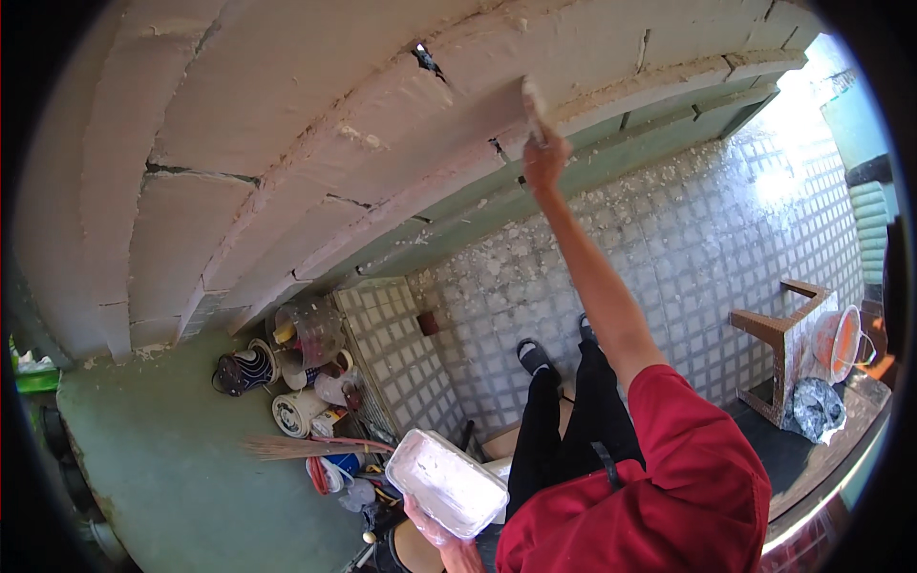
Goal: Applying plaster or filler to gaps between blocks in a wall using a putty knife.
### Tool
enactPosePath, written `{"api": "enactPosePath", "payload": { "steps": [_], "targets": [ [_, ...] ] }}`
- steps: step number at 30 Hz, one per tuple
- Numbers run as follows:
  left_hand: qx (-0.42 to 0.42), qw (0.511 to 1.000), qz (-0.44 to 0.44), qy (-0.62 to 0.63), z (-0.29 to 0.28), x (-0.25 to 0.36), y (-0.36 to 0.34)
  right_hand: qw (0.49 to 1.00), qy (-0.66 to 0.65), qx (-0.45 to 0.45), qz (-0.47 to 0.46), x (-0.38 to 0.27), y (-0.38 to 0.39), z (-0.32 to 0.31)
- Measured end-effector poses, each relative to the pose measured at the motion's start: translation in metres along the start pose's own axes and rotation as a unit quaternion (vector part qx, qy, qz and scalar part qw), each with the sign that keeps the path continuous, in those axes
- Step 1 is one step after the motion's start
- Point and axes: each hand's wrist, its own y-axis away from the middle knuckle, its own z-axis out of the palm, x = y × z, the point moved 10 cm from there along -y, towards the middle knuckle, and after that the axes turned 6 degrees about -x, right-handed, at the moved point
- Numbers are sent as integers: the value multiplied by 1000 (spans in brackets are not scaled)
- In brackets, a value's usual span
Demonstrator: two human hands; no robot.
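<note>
My right hand [547,160] reaches far out at the top, closed on a putty knife [535,107]. Its pale, blurred end is against or very near the pale block wall [382,115]. Low in the middle, my left hand [435,527] grips the near side of a white rectangular tub [449,482]. White paste coats the inside of this tub, which is tilted toward me. Dark gaps [427,62] and cracks run between the wall's blocks, and rough ridges follow its long ledges.
Buckets [296,413], bottles and a straw broom [306,447] crowd the floor at the left. White specks litter the tiled floor [611,239]. A brown stool [788,334], an orange-lined bucket [841,344] and a plastic bag [814,409] stand at the right.
</note>
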Motion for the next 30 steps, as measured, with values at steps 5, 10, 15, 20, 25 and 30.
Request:
{"api": "enactPosePath", "payload": {
  "steps": [5, 10, 15, 20, 25, 30],
  "targets": [
    [4, 1000, 4, 8, -6, 2, 3, 987, -29, -62, -142, -44, 59, 54],
    [0, 1000, 22, 20, -19, 17, 8, 992, -17, -118, 45, -28, 56, 38],
    [2, 1000, 14, 23, -32, 17, 4, 1000, 0, 19, 16, -62, 4, 10],
    [-19, 1000, 22, -7, -29, 25, -2, 995, 33, -33, -88, -101, 48, 78],
    [-83, 996, 29, 4, -28, 39, 1, 970, 95, -217, -58, -93, 86, 101],
    [-120, 991, -26, 47, -20, 32, -21, 731, -545, -303, 276, -141, 153, 10]
  ]
}}
